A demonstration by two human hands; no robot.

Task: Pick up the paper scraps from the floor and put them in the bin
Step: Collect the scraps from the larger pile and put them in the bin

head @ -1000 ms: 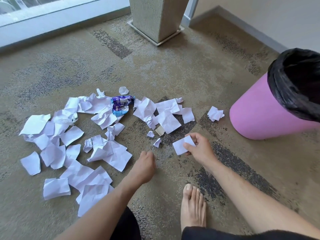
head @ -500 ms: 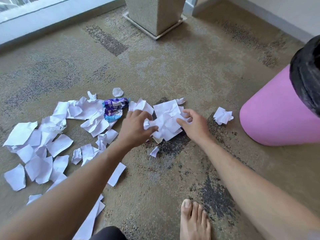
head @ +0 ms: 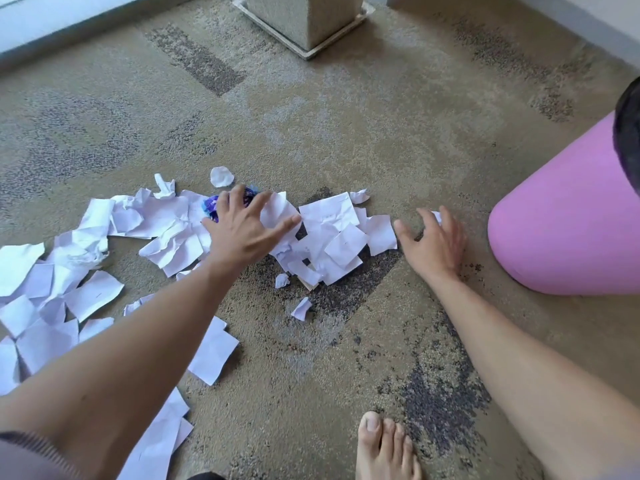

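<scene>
Carpet [head: 346, 116]: it ran under everything, tan with dark speckled patches.
Bin [head: 561, 230]: the pink bin with its black liner [head: 627, 133] stood at my right, cut off by the frame edge, just beside my right hand.
Pillar base [head: 304, 19]: a pale speckled block on a flat plate sat at the far edge, well apart from the paper.
Paper scraps [head: 332, 233]: the white scraps lay on the floor, none in the bin that I could see; one heap sat between my two hands, and a wider scatter [head: 69, 271] spread away to my left.
Left hand [head: 242, 233]: my fingers were spread and fairly straight, laid over the scraps and over a blue and purple wrapper [head: 211, 204], gripping nothing.
Right hand [head: 433, 244]: my fingers were curved down toward the carpet, near the heap's right edge; a small white scrap [head: 437, 216] showed at my fingertips, and I could not tell whether I had hold of it.
Foot [head: 384, 448]: my bare foot rested on the carpet at the near edge.
Loose bits: a round scrap [head: 221, 176] lay beyond my left hand, and a tiny one [head: 301, 309] lay nearer me.
</scene>
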